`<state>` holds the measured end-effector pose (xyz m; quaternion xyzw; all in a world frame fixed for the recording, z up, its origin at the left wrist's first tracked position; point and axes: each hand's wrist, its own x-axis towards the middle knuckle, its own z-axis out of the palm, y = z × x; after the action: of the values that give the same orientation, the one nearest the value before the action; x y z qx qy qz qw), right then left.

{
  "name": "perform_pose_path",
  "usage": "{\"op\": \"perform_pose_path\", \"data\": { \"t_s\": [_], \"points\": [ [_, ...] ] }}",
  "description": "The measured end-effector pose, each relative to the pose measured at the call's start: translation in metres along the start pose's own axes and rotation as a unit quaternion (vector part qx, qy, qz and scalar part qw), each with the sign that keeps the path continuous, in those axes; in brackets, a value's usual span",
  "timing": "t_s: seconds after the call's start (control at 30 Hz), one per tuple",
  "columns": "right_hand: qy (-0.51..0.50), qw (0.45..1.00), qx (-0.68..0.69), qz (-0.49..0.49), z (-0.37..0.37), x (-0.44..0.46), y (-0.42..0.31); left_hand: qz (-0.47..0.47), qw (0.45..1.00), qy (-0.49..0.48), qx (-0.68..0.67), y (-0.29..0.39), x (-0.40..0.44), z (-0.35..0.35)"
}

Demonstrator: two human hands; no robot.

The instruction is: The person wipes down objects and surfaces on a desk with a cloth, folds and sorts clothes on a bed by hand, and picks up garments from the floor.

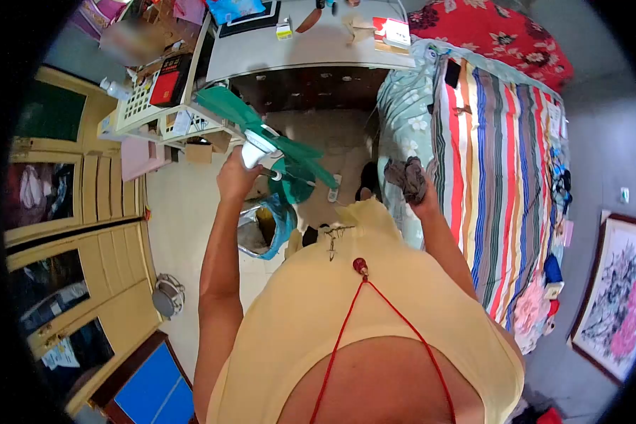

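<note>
Fan's just upper left of frame centre: green-bladed fan (270,137), white hub (257,150), no guard visible over the blades. Your left hand (237,175) is at the hub, fingers seemingly wrapped around its near end; the far-side fingertips are hidden, so can't tell how tight. Your right hand (425,201), right of centre, has a dark cloth (407,180) bunched up, fingers closed into the folds.

Handling, my read: hub is hard, smooth, probably the heaviest bit up top. Best hold is there, palm around the housing. Blades (227,106) look thin and fairly stiff; likely to spin if pushed and could crack at the root if bent. Don't lift by them. To steady one, pinch near the hub, not the tip. Dust or damp would make the housing slippery.

Round green base (294,185) sits below the hub; can't tell how firmly it's planted.

Cloth is light and limp, no damage risk. Hold it bunched; loose ends could snag on blade edges.
</note>
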<state>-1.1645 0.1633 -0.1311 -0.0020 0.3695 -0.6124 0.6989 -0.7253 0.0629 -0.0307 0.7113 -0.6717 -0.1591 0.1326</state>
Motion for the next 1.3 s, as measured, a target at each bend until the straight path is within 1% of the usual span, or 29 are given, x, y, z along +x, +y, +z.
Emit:
{"op": "perform_pose_path", "data": {
  "t_s": [0.03, 0.1, 0.17, 0.2, 0.23, 0.3, 0.33, 0.37, 0.43, 0.5, 0.57, 0.6, 0.67, 0.7, 0.77, 0.8, 0.83, 0.9, 0.93, 0.97, 1.03, 1.07, 1.1, 1.13, 1.17, 1.2, 1.23, 1.27, 1.3],
  "points": [
    [-0.008, 1.000, -0.012, -0.007, -0.001, 0.016, -0.011, -0.011, 1.000, -0.008, 0.013, 0.007, 0.001, -0.002],
    [-0.007, 1.000, -0.019, 0.023, 0.000, 0.050, -0.038, -0.028, 0.999, -0.003, 0.033, 0.008, 0.003, -0.003],
    [0.003, 0.998, -0.031, 0.059, 0.001, 0.076, -0.067, -0.031, 0.998, 0.014, 0.053, -0.010, -0.003, -0.002],
    [0.025, 0.995, -0.047, 0.079, -0.005, 0.091, -0.082, -0.052, 0.997, 0.009, 0.053, -0.018, -0.007, -0.003],
    [0.021, 0.995, -0.049, 0.087, -0.001, 0.101, -0.095, -0.071, 0.996, 0.006, 0.052, -0.025, -0.012, -0.005],
    [0.037, 0.987, -0.135, 0.075, 0.016, 0.115, -0.127, -0.093, 0.993, 0.010, 0.070, -0.042, -0.021, -0.003],
    [0.017, 0.982, -0.169, 0.084, 0.018, 0.122, -0.145, -0.107, 0.990, 0.009, 0.088, -0.040, -0.023, -0.006],
    [0.011, 0.981, -0.170, 0.088, 0.023, 0.133, -0.159, -0.112, 0.990, 0.013, 0.090, -0.039, -0.024, -0.006],
    [-0.013, 0.976, -0.186, 0.109, 0.035, 0.147, -0.180, -0.158, 0.979, -0.022, 0.123, -0.022, -0.028, -0.015],
    [-0.019, 0.977, -0.182, 0.110, 0.035, 0.169, -0.189, -0.166, 0.979, -0.024, 0.118, -0.016, -0.033, -0.011],
    [-0.012, 0.968, -0.209, 0.137, 0.038, 0.186, -0.197, -0.109, 0.990, 0.019, 0.082, -0.028, -0.035, 0.004],
    [-0.016, 0.967, -0.211, 0.139, 0.040, 0.194, -0.197, -0.113, 0.990, 0.022, 0.082, -0.020, -0.033, 0.004],
    [-0.029, 0.975, -0.176, 0.131, 0.043, 0.210, -0.187, -0.086, 0.991, -0.001, 0.105, -0.004, -0.025, 0.002],
    [-0.033, 0.974, -0.179, 0.132, 0.050, 0.212, -0.186, -0.090, 0.991, 0.003, 0.104, 0.004, -0.020, 0.002],
    [-0.032, 0.966, -0.208, 0.150, 0.065, 0.208, -0.182, -0.039, 0.985, 0.002, 0.167, 0.022, -0.012, -0.002],
    [-0.045, 0.967, -0.205, 0.146, 0.070, 0.211, -0.178, -0.067, 0.985, -0.020, 0.156, 0.038, -0.007, -0.006],
    [-0.048, 0.966, -0.206, 0.147, 0.075, 0.212, -0.178, -0.070, 0.985, -0.018, 0.156, 0.036, -0.008, -0.003],
    [-0.092, 0.959, -0.212, 0.161, 0.084, 0.210, -0.181, -0.069, 0.984, -0.097, 0.131, 0.021, -0.007, 0.003],
    [-0.061, 0.957, -0.230, 0.168, 0.089, 0.208, -0.184, -0.125, 0.981, -0.143, 0.034, 0.018, -0.003, 0.000],
    [-0.066, 0.957, -0.229, 0.166, 0.089, 0.209, -0.186, -0.096, 0.973, -0.144, -0.153, -0.024, -0.013, 0.008],
    [-0.062, 0.959, -0.236, 0.145, 0.086, 0.214, -0.194, -0.190, 0.945, -0.245, -0.100, -0.004, 0.000, -0.040],
    [-0.059, 0.957, -0.255, 0.126, 0.088, 0.213, -0.199, -0.266, 0.918, -0.292, -0.035, -0.014, 0.013, -0.059],
    [-0.064, 0.956, -0.258, 0.124, 0.086, 0.217, -0.205, -0.271, 0.919, -0.284, -0.035, -0.055, 0.023, -0.072],
    [-0.072, 0.949, -0.279, 0.127, 0.082, 0.223, -0.212, -0.173, 0.961, -0.211, 0.053, -0.096, 0.037, -0.082],
    [-0.079, 0.942, -0.300, 0.130, 0.080, 0.229, -0.216, -0.097, 0.985, -0.125, 0.071, -0.130, 0.062, -0.099],
    [-0.078, 0.942, -0.303, 0.119, 0.096, 0.225, -0.220, -0.126, 0.991, -0.023, 0.025, -0.090, 0.093, -0.125],
    [-0.078, 0.941, -0.306, 0.118, 0.103, 0.228, -0.218, -0.134, 0.982, 0.072, 0.112, -0.023, 0.124, -0.154],
    [-0.071, 0.935, -0.335, 0.090, 0.109, 0.233, -0.215, -0.115, 0.989, 0.092, -0.026, -0.044, 0.160, -0.162],
    [-0.064, 0.927, -0.363, 0.062, 0.116, 0.240, -0.215, -0.072, 0.991, 0.093, -0.068, -0.041, 0.194, -0.166]
  ]
}}
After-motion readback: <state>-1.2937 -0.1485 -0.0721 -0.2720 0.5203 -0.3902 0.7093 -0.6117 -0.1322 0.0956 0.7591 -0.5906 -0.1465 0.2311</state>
